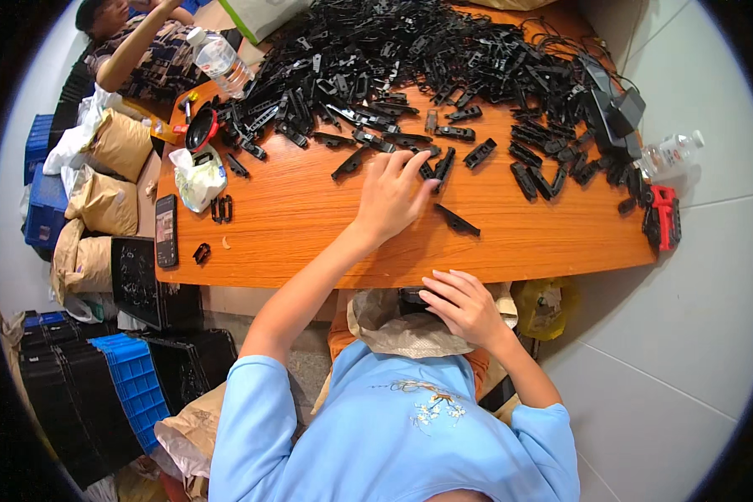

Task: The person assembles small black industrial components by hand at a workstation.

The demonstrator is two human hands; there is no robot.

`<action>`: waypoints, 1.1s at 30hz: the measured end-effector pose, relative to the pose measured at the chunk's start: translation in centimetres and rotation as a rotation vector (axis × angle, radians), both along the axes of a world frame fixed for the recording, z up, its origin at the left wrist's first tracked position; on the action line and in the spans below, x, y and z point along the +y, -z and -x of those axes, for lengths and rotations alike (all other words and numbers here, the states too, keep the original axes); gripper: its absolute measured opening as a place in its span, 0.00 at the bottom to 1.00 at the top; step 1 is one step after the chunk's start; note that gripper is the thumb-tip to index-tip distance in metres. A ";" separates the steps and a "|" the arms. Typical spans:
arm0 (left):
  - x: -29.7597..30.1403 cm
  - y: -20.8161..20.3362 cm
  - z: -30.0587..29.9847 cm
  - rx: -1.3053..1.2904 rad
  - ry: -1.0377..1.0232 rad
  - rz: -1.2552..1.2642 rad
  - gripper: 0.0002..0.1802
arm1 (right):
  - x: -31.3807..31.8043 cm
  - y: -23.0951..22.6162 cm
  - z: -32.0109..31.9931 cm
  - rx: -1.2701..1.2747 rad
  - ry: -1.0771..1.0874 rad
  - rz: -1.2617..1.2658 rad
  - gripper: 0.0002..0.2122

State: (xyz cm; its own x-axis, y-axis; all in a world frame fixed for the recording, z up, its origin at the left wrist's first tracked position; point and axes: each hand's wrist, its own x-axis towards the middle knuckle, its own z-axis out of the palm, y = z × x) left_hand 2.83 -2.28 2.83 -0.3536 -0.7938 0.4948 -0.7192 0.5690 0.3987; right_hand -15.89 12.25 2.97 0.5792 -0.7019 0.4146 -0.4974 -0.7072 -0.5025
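Note:
My left hand [391,194] reaches across the orange wooden table [309,243], fingers spread, its fingertips touching black plastic clips at the near edge of a large pile [410,67]. One loose black clip [458,221] lies just right of that hand. Below the table's front edge, my right hand [463,305] rests over a brown paper bag [402,330] in my lap, fingers curled on a small black piece [412,295]. I wear a light blue shirt.
A phone [166,231], a white crumpled bag [198,178] and a water bottle [222,63] sit at the table's left. Another bottle [669,155] and a red tool [662,217] are at the right. Another person [134,42] sits far left. Sacks [109,201] and blue crates [138,385] line the floor.

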 end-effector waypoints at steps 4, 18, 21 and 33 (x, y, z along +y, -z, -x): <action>-0.7 0.9 2.7 -0.005 -0.003 -0.109 0.26 | -2.2 -0.3 -0.1 -0.064 0.414 0.061 0.18; 5.8 2.4 -3.7 0.139 0.126 0.017 0.19 | -5.5 2.6 2.3 -0.021 0.641 -0.033 0.16; 7.4 2.6 -3.9 0.201 0.137 -0.131 0.19 | -5.6 2.2 2.1 -0.084 0.663 -0.050 0.16; 8.1 2.1 -2.5 0.211 0.064 -0.183 0.18 | -10.1 2.1 2.2 -0.174 0.770 0.005 0.15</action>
State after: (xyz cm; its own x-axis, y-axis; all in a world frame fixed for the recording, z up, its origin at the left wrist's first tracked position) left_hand 5.32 5.83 0.75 -0.3102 -0.8562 0.4132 -0.5742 0.5152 0.6363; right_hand -18.12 2.12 0.88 -0.1429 -0.8772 0.4584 -0.7627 -0.1976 -0.6159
